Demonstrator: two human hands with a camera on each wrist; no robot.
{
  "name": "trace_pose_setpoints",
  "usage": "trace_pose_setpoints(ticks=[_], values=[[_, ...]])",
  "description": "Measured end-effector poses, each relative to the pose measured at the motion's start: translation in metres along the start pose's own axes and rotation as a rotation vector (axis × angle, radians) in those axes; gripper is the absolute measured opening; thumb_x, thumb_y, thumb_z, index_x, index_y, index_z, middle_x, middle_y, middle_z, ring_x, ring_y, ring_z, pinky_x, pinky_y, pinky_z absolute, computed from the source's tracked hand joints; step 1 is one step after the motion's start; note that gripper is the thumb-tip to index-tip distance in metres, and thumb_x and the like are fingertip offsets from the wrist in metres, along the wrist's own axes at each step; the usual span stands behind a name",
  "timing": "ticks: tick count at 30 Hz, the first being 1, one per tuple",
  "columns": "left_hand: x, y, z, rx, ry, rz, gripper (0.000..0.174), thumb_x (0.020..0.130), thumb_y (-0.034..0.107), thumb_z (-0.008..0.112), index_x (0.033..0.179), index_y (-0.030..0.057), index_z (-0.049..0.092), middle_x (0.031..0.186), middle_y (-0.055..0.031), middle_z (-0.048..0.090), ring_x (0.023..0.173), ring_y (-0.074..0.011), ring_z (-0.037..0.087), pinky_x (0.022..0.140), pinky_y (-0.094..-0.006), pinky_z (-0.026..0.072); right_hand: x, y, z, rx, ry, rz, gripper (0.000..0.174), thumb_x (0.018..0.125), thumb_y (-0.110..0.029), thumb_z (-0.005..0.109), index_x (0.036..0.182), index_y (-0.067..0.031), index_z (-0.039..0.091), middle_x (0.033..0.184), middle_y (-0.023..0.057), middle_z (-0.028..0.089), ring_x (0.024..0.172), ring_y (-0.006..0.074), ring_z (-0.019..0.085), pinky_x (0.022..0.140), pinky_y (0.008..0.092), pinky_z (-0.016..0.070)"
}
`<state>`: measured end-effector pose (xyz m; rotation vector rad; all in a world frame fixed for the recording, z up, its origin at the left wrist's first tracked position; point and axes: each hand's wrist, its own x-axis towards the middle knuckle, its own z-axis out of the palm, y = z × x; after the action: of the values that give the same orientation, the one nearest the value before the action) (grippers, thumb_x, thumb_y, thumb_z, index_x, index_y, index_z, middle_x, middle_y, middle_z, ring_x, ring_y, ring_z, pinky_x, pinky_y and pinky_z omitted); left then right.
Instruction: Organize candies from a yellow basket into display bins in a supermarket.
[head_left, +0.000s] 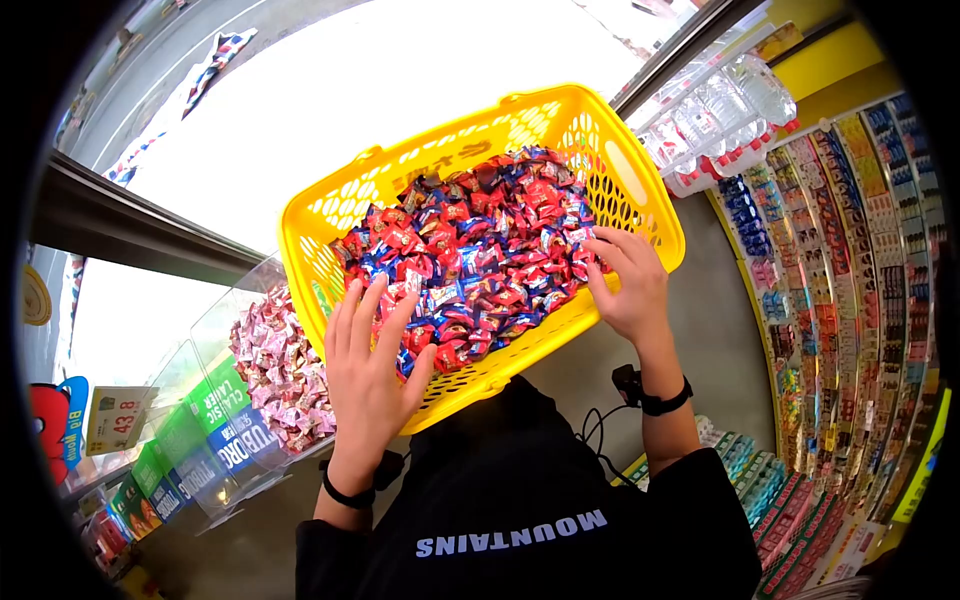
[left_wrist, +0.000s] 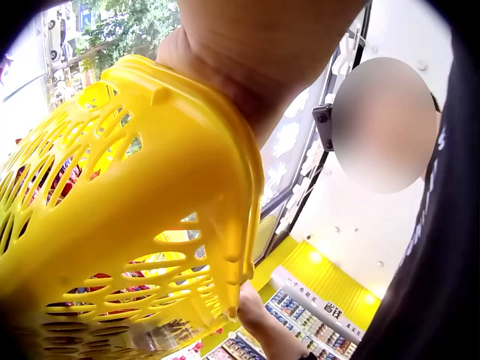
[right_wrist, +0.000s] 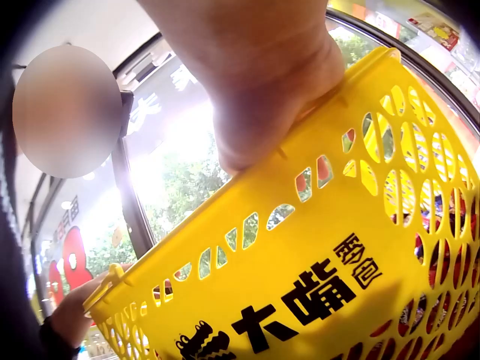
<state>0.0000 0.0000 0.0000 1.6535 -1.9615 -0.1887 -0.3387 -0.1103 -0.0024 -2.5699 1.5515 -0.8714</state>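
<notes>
A yellow plastic basket (head_left: 460, 395) with oval holes holds many red and blue wrapped candies (head_left: 480, 250) in the head view. Over its near left side, the left hand (head_left: 372, 360) reaches in, fingers extended on or just above the candies. At the near right rim the right hand (head_left: 632, 285) has its fingers spread toward the candies. Neither hand visibly grips anything. The left wrist view shows the basket's side (left_wrist: 150, 187) below the forearm; in the right wrist view dark lettering marks the basket wall (right_wrist: 300, 225). The wrist views hide the fingertips.
Pink wrapped candies (head_left: 285, 370) fill a clear bin left of the basket, beside a price card (head_left: 120, 420). Bottled water (head_left: 720, 110) stands at upper right. Shelves of packaged goods (head_left: 830, 290) curve along the right. A window frame (head_left: 150, 225) runs behind the basket.
</notes>
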Motion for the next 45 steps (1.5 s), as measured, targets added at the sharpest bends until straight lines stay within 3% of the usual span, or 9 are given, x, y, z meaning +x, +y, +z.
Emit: trace_pose_setpoints(ticks=[2, 3, 17, 26, 35, 37, 39, 42, 45], values=[[-0.003, 0.014, 0.003, -0.033, -0.007, -0.024, 0.062, 0.090, 0.023, 0.081, 0.148, 0.0143, 0.063, 0.161, -0.0172, 0.051, 0.150, -0.0407, 0.046, 0.123, -0.0543, 0.0351, -0.006, 0.005, -0.015, -0.021, -0.042, -0.009, 0.026, 0.084, -0.011, 0.077, 0.110, -0.0111, 0.077, 0.122, 0.0093, 0.074, 0.112, 0.0320, 0.070, 0.100, 0.0440, 0.0547], [0.011, -0.019, -0.016, 0.065, 0.013, 0.022, 0.061, 0.090, 0.023, 0.081, 0.148, 0.0141, 0.063, 0.160, -0.0172, 0.052, 0.150, -0.0407, 0.046, 0.123, -0.0544, 0.0352, 0.011, -0.011, 0.028, 0.024, 0.054, -0.024, 0.026, 0.084, -0.011, 0.077, 0.110, -0.0110, 0.077, 0.122, 0.0092, 0.074, 0.112, 0.0318, 0.070, 0.100, 0.0439, 0.0547], [0.013, 0.005, -0.024, 0.104, -0.181, -0.085, 0.062, 0.087, 0.018, 0.083, 0.147, 0.0150, 0.064, 0.164, -0.0150, 0.048, 0.154, -0.0424, 0.041, 0.125, -0.0553, 0.0352, 0.024, 0.030, -0.027, 0.155, -0.012, -0.173, 0.030, 0.085, -0.016, 0.085, 0.112, -0.0081, 0.078, 0.129, 0.0095, 0.072, 0.117, 0.0330, 0.068, 0.101, 0.0467, 0.0549], [0.103, 0.056, -0.078, 0.301, -0.107, 0.072, 0.057, 0.085, 0.008, 0.082, 0.140, 0.0141, 0.069, 0.158, -0.0128, 0.056, 0.150, -0.0394, 0.049, 0.122, -0.0531, 0.0408, 0.037, 0.055, -0.008, 0.287, 0.044, -0.172, 0.029, 0.087, -0.010, 0.080, 0.115, -0.0068, 0.077, 0.122, 0.0108, 0.074, 0.109, 0.0318, 0.072, 0.097, 0.0430, 0.0570], [0.194, 0.061, 0.050, -0.011, -0.430, 0.492, 0.052, 0.088, 0.029, 0.084, 0.136, 0.0147, 0.068, 0.152, -0.0118, 0.058, 0.143, -0.0368, 0.053, 0.120, -0.0537, 0.0409, 0.036, 0.055, -0.009, 0.302, 0.031, -0.180, 0.031, 0.086, -0.009, 0.080, 0.116, -0.0070, 0.076, 0.121, 0.0110, 0.074, 0.107, 0.0313, 0.072, 0.094, 0.0431, 0.0579], [0.182, 0.058, 0.090, 0.014, -0.451, 0.551, 0.065, 0.088, 0.036, 0.084, 0.146, 0.0178, 0.061, 0.157, -0.0133, 0.053, 0.149, -0.0376, 0.047, 0.124, -0.0564, 0.0365, 0.035, 0.057, -0.009, 0.304, 0.036, -0.176, 0.032, 0.086, -0.009, 0.079, 0.117, -0.0067, 0.076, 0.121, 0.0112, 0.074, 0.107, 0.0313, 0.072, 0.094, 0.0431, 0.0579], [0.163, 0.054, 0.122, 0.113, -0.576, 0.506, 0.097, 0.079, 0.059, 0.085, 0.161, 0.0229, 0.047, 0.168, -0.0146, 0.041, 0.159, -0.0397, 0.034, 0.128, -0.0630, 0.0255, 0.036, 0.056, -0.009, 0.315, 0.045, -0.166, 0.033, 0.086, -0.009, 0.079, 0.119, -0.0065, 0.075, 0.121, 0.0115, 0.074, 0.106, 0.0313, 0.072, 0.094, 0.0432, 0.0579], [0.141, 0.044, 0.152, 0.098, -0.604, 0.446, 0.105, 0.075, 0.066, 0.083, 0.164, 0.0251, 0.045, 0.174, -0.0153, 0.032, 0.163, -0.0408, 0.025, 0.130, -0.0667, 0.0175, 0.035, 0.057, -0.008, 0.311, 0.050, -0.164, 0.035, 0.086, -0.009, 0.079, 0.120, -0.0066, 0.075, 0.121, 0.0118, 0.074, 0.106, 0.0312, 0.072, 0.094, 0.0432, 0.0577], [0.145, 0.040, 0.155, 0.191, -0.550, 0.467, 0.104, 0.074, 0.062, 0.084, 0.164, 0.0256, 0.045, 0.175, -0.0144, 0.031, 0.163, -0.0401, 0.024, 0.131, -0.0660, 0.0158, 0.036, 0.056, -0.008, 0.299, 0.046, -0.164, 0.037, 0.086, -0.009, 0.080, 0.122, -0.0066, 0.075, 0.121, 0.0119, 0.074, 0.106, 0.0313, 0.072, 0.095, 0.0430, 0.0577]])
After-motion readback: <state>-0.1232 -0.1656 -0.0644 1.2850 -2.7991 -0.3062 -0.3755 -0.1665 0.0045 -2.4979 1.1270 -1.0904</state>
